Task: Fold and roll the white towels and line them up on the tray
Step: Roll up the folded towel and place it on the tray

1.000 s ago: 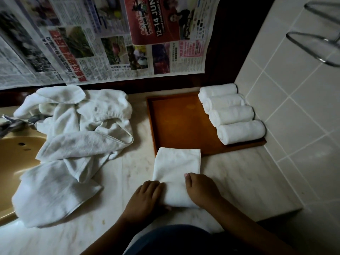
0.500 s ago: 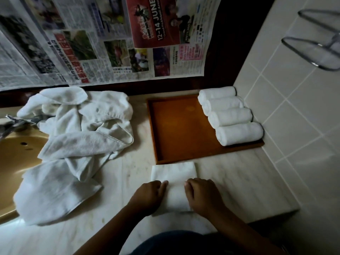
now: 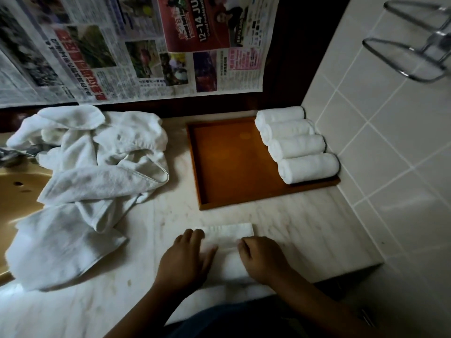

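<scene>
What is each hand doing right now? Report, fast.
Left hand: open, fingers flat, pressing the folded towel.
Right hand: fingers curled onto the same towel, gripping it.

A pale, marble-patterned countertop (image 3: pixel 305 228) ran across the scene and ended at a straight front edge, below which the space was dark. At its left end a tan sink basin (image 3: pixel 17 191) was set into the surface, with a metal faucet (image 3: pixel 12 154) at the basin's rear rim. Sheets of printed newspaper (image 3: pixel 136 52) hung over the back wall above the counter; a dark brown panel (image 3: pixel 292 57) was exposed beside and beneath them. The right wall (image 3: pixel 390 154) was faced with pale square tiles and light grout lines. A chrome wire rack (image 3: pixel 415 52) projected from that wall at the upper right. Illumination was dim.
</scene>
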A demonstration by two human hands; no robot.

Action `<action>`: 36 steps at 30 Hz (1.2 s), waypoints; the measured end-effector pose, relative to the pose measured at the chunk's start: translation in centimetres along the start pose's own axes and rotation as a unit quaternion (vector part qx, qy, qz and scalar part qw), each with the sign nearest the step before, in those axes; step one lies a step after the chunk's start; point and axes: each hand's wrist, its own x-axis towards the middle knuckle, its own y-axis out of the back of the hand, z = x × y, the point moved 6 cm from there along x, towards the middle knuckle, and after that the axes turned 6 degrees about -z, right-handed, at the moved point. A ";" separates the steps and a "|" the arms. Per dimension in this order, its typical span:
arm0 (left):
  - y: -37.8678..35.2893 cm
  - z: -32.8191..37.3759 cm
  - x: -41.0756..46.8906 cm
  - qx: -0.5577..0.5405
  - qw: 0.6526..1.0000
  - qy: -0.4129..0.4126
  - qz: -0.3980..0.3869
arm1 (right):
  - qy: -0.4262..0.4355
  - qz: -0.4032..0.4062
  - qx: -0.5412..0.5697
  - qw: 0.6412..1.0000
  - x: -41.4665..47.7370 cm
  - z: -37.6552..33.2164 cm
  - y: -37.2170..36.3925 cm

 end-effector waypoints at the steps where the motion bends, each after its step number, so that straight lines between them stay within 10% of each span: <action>1: -0.5 0.7 -0.6 0.010 0.997 -0.076 0.018 | -0.028 -0.014 -0.011 0.999 0.3 0.1 0.0; 4: -2.6 0.4 -1.9 0.028 0.987 -0.155 0.034 | -0.016 0.022 -0.076 0.997 0.3 -1.0 0.2; 13: -1.9 -1.2 2.6 -0.120 0.964 0.062 -0.230 | 0.154 0.025 -0.115 0.981 -3.5 -0.7 -1.3; 18: -1.4 -3.7 2.0 -0.338 0.914 0.183 -0.130 | 0.041 -0.136 -0.058 0.988 -1.1 -0.4 -0.6; 23: -1.3 -6.3 -2.2 -0.330 0.896 0.295 -0.019 | -0.064 -0.151 0.069 0.984 0.4 0.0 0.5; 30: -4.0 -1.7 -3.8 -0.617 0.736 0.222 -0.169 | -0.130 -0.131 0.194 0.964 -0.9 -1.2 -0.5; 36: -2.0 -0.1 -1.5 -0.751 0.609 0.245 -0.066 | -0.147 -0.179 0.415 0.880 -2.3 -4.6 -2.5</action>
